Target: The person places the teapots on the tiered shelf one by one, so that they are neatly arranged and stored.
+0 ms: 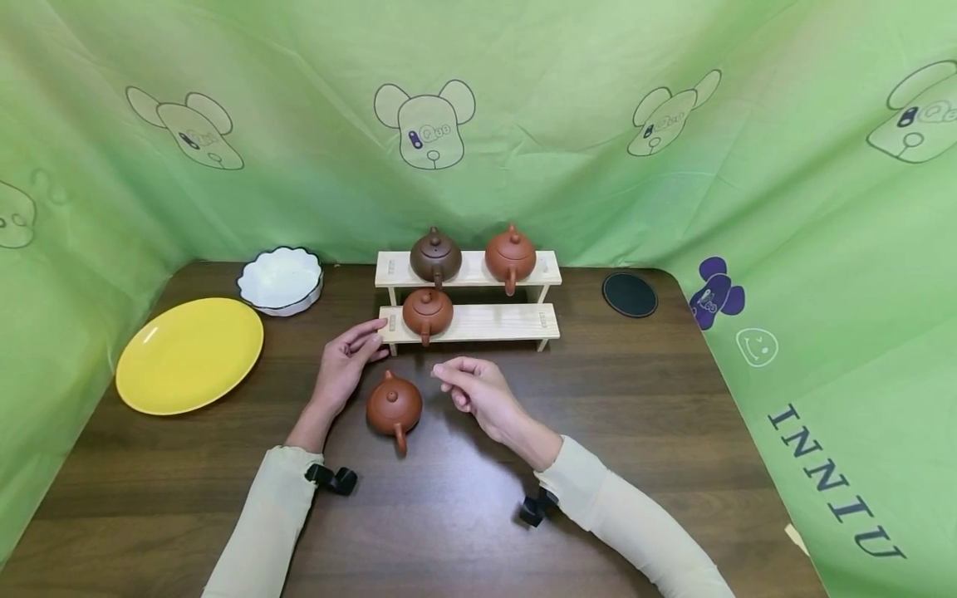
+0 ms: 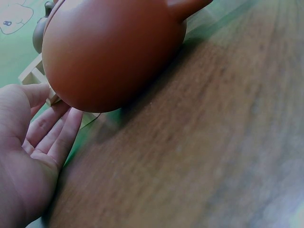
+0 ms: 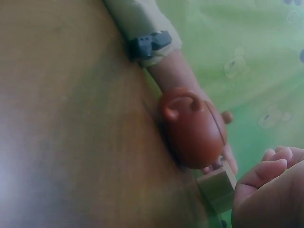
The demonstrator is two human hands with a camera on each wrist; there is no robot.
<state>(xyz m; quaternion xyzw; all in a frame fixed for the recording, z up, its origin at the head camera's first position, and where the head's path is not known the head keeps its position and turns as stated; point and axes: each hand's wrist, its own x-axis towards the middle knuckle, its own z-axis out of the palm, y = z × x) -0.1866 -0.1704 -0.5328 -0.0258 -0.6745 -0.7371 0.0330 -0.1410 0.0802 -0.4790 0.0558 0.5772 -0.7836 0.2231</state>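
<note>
My left hand [image 1: 345, 365] is at the left end of the lower step of a light wooden stand [image 1: 493, 322], its fingertips right at the edge. In the left wrist view its fingers [image 2: 57, 137] stretch out straight behind a reddish-brown clay teapot [image 2: 114, 52]. That teapot [image 1: 394, 405] sits on the table between my hands, handle toward me. Just right of it, my right hand [image 1: 482, 394] hovers with curled fingers and the thumb against the index finger, nothing visible in its grasp. Another reddish-brown teapot [image 1: 428, 312] stands on the lower step, in front of the right fingertips.
On the upper step stand a dark brown teapot [image 1: 436, 256] and a reddish one [image 1: 512, 254]. A yellow oval plate [image 1: 190, 357] and a white scalloped bowl [image 1: 281, 281] are at left. A black round coaster [image 1: 630, 295] lies back right. Green printed cloth [image 1: 523, 191] encloses the table.
</note>
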